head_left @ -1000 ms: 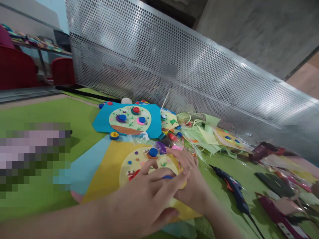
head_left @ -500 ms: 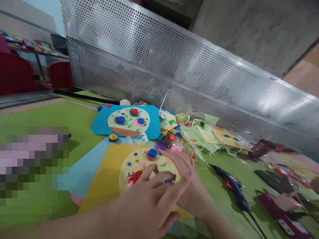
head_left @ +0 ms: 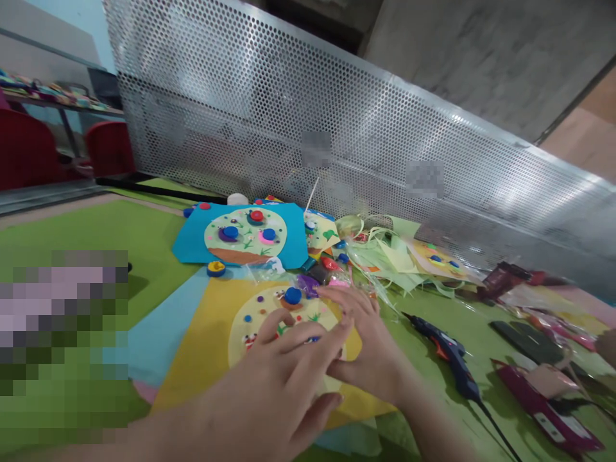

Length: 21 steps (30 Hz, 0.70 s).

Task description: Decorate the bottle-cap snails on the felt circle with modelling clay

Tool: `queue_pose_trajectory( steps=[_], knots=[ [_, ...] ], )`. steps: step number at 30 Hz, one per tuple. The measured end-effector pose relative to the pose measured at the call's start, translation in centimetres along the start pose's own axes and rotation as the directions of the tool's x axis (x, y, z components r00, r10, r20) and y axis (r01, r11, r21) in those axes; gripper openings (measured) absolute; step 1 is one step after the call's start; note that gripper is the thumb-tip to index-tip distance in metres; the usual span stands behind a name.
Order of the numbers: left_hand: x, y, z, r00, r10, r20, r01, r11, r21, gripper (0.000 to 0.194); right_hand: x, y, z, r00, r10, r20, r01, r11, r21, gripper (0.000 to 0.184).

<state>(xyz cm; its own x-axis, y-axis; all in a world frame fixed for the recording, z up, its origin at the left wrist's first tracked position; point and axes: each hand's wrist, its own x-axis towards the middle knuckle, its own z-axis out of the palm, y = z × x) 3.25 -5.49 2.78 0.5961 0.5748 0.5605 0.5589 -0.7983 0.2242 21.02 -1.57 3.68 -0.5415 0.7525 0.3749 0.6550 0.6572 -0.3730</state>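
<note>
A yellow card (head_left: 185,359) lies before me, bearing a pale yellow round panel (head_left: 245,314) with clay snails, dots and flowers. A blue bottle cap (head_left: 292,296) forms the shell of the snail near the panel's top. My left hand (head_left: 298,359) is over the panel's lower part, fingers bent and apart, covering a red snail in part. Beside it, my right hand (head_left: 368,340) arches over the panel's right side, its thumb apart from its fingers. I make out nothing held in either hand; what lies beneath the fingers is hidden.
Behind stands a blue card (head_left: 192,237) with similar snails. To the right lie a glue gun (head_left: 450,353), a magenta tool (head_left: 546,407) and paper strips (head_left: 385,250). A perforated metal panel (head_left: 269,96) closes off the back. Part of another person's hand (head_left: 607,346) shows at the right edge.
My right hand has shifted slightly right and its thumb now shows apart from the fingers. My left hand has moved a little left, covering more of the red snail.
</note>
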Motion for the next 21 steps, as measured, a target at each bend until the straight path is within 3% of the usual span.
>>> queue_pose_trajectory(
  steps=[7,10,12,15,18,19,21],
  knots=[
    [0.2,0.5,-0.1,0.997,-0.006,0.073,0.009,0.999,-0.049,0.057,0.2,-0.5,0.3,0.996,-0.070,0.052,0.069,0.997,0.033,0.069],
    [0.4,0.6,-0.5,0.977,-0.162,0.139,0.189,0.959,-0.213,0.061,0.0,-0.2,-0.3,0.999,-0.039,0.032,0.037,0.998,0.048,0.071],
    [0.6,0.5,-1.0,0.906,-0.355,0.232,0.419,0.833,-0.362,0.061,-0.2,0.2,-0.9,0.999,-0.015,0.028,0.013,0.998,0.063,0.072],
    [0.8,0.2,-1.3,0.751,-0.504,0.426,0.655,0.484,-0.580,0.066,-0.4,0.7,-1.3,0.999,0.000,0.053,-0.006,0.993,0.115,0.072],
    [0.9,-0.2,-0.9,0.700,-0.473,0.535,0.661,0.147,-0.735,0.070,-0.4,0.8,-1.4,0.993,0.051,0.102,-0.068,0.983,0.172,0.075],
    [0.8,-0.4,-0.7,0.689,-0.477,0.545,0.650,0.074,-0.757,0.071,-0.4,0.8,-1.4,0.990,0.076,0.120,-0.098,0.977,0.191,0.079],
    [0.7,-0.7,-0.2,0.662,-0.514,0.545,0.643,0.016,-0.766,0.071,-0.4,0.7,-1.5,0.983,0.113,0.148,-0.145,0.963,0.229,0.086]
  ],
)
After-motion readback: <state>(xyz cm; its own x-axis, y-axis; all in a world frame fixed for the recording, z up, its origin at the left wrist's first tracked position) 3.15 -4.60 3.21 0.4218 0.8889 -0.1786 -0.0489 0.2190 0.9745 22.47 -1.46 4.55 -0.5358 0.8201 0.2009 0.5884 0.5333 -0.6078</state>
